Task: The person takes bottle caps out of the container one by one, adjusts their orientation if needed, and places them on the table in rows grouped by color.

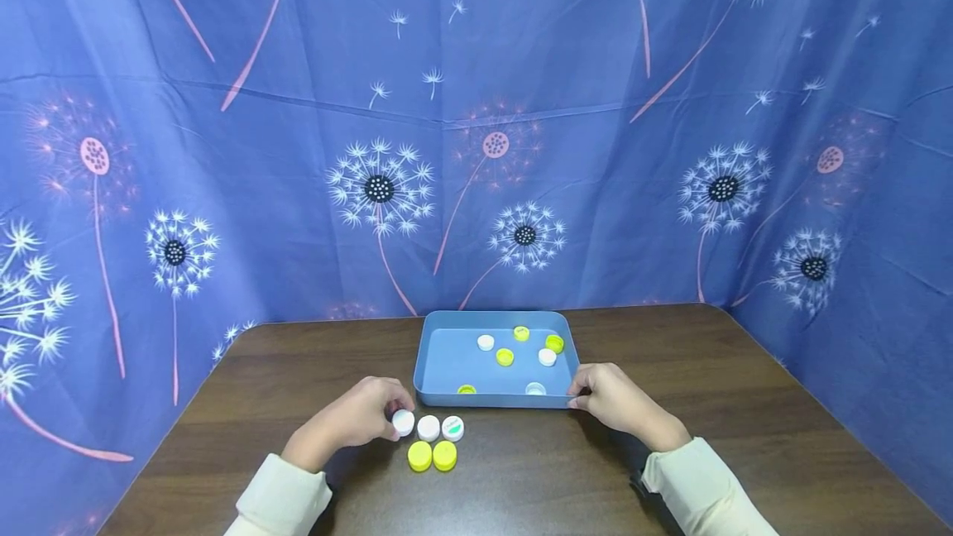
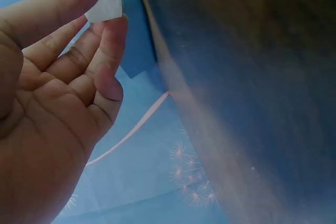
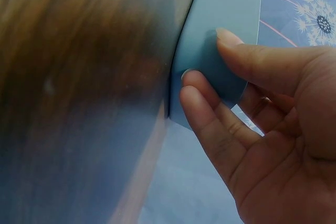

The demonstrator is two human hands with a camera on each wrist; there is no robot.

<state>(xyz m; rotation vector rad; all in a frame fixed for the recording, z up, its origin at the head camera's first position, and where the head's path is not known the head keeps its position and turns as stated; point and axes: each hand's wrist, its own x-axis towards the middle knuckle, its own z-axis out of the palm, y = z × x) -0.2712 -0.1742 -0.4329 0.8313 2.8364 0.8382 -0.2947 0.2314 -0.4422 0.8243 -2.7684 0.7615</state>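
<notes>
My left hand [image 1: 365, 413] pinches a white bottle cap [image 2: 107, 4] between thumb and fingers, at the left end of a row on the table. Beside it sit a white cap [image 1: 428, 428] and another white cap with a green mark [image 1: 452, 428]. Closer to me are two yellow caps [image 1: 420, 457], side by side. The blue tray [image 1: 454, 354] stands behind this group, with several yellow and white caps scattered inside. At the tray's front right corner, my right hand [image 1: 614, 399] grips the wall, its thumb [image 3: 231, 40] against the blue surface.
The brown wooden table [image 1: 313, 354] reaches out on both sides of the tray. A blue cloth printed with dandelions [image 1: 596, 106] hangs behind the table and along its sides.
</notes>
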